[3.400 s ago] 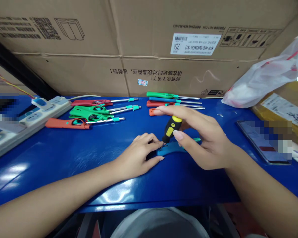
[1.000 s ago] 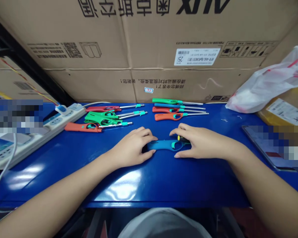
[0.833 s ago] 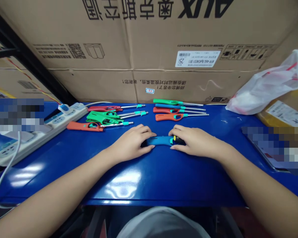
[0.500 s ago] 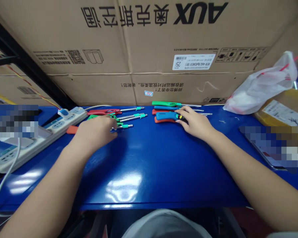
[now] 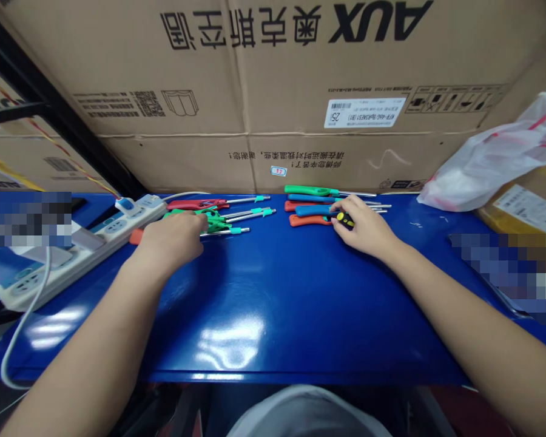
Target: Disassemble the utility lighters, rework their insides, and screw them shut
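A brown carton (image 5: 273, 91) stands across the back, printed upside down: "AUX" in heavy black letters beside 奥克斯空调. Lower come two smaller lines, 师傅您辛苦了 and 请在搬运时对我温柔些,谢谢您. Its white label (image 5: 364, 113) carries a barcode, the figure 25 and a code starting "KFR-46G"; the red marks on its little blue-edged sticker (image 5: 279, 172) are too small to read surely.

In front spreads the glossy blue table (image 5: 309, 303). A white plastic bag (image 5: 486, 161) leans at the far right, and a white power strip (image 5: 88, 252) runs along the left.

The left hand (image 5: 173, 240) reaches over the left group of lighters, covering parts of the green lighters (image 5: 218, 224) and the orange lighter (image 5: 136, 236); its fingertips are hidden, so I cannot tell whether it grips anything. A red lighter (image 5: 195, 204) lies just beyond it.

The right hand (image 5: 366, 226) grasps a black-and-yellow screwdriver (image 5: 344, 220), with its fingers around the front end of a blue lighter (image 5: 312, 210). That lighter's handle points left, away from the palm, among the right group, just above an orange handle (image 5: 307, 221) in view.
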`<action>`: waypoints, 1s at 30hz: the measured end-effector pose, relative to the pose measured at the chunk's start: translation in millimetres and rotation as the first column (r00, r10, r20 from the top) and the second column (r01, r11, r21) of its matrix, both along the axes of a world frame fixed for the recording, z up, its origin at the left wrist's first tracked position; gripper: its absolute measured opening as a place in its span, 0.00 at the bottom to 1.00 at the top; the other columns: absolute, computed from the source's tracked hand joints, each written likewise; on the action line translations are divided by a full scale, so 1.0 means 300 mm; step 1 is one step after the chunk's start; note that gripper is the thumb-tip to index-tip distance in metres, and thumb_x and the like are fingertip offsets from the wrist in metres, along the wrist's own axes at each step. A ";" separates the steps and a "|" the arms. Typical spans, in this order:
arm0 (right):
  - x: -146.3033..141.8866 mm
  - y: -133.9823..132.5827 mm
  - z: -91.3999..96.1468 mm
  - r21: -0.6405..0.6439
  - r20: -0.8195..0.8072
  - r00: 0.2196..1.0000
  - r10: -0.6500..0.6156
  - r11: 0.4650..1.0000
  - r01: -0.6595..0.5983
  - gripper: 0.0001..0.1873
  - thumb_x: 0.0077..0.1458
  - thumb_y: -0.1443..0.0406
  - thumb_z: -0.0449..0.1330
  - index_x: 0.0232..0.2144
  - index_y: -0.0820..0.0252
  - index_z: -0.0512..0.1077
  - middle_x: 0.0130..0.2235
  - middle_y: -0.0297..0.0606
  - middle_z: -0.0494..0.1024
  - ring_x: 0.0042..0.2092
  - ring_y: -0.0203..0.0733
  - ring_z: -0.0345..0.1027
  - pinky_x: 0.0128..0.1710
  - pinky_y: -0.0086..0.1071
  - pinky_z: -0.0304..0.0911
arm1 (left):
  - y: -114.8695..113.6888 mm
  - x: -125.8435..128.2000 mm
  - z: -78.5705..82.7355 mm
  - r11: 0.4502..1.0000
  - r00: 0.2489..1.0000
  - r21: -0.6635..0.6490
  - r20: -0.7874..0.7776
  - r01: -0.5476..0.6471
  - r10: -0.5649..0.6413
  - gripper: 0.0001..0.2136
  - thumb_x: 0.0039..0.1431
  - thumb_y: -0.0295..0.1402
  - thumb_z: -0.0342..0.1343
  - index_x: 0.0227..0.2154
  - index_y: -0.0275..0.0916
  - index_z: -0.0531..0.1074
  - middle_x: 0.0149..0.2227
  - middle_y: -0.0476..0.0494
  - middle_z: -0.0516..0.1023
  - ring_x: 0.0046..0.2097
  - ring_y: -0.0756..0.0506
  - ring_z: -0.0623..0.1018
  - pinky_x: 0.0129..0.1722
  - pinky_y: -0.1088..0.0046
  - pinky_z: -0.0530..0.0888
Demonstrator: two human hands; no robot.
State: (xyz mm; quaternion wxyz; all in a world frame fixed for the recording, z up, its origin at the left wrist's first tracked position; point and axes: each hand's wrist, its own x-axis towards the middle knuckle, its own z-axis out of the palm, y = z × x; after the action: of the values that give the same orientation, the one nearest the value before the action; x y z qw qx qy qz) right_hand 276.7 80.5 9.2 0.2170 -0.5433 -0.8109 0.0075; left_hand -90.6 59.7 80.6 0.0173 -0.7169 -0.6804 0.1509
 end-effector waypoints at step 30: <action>-0.058 -0.151 0.110 -0.239 0.010 0.925 0.380 0.899 -0.367 0.14 0.68 0.55 0.56 0.44 0.58 0.74 0.47 0.45 0.76 0.50 0.49 0.71 0.53 0.42 0.65 | -0.036 0.087 -0.039 0.776 0.669 -0.034 0.532 0.629 -0.519 0.20 0.51 0.41 0.70 0.46 0.41 0.77 0.43 0.45 0.80 0.42 0.42 0.79 0.41 0.69 0.74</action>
State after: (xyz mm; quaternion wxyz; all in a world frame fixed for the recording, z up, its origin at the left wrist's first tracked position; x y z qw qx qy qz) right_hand 259.3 35.2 42.3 0.1233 -0.3995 -0.8993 0.1285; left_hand -64.4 48.9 68.8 -0.1879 -0.9061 -0.3784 0.0217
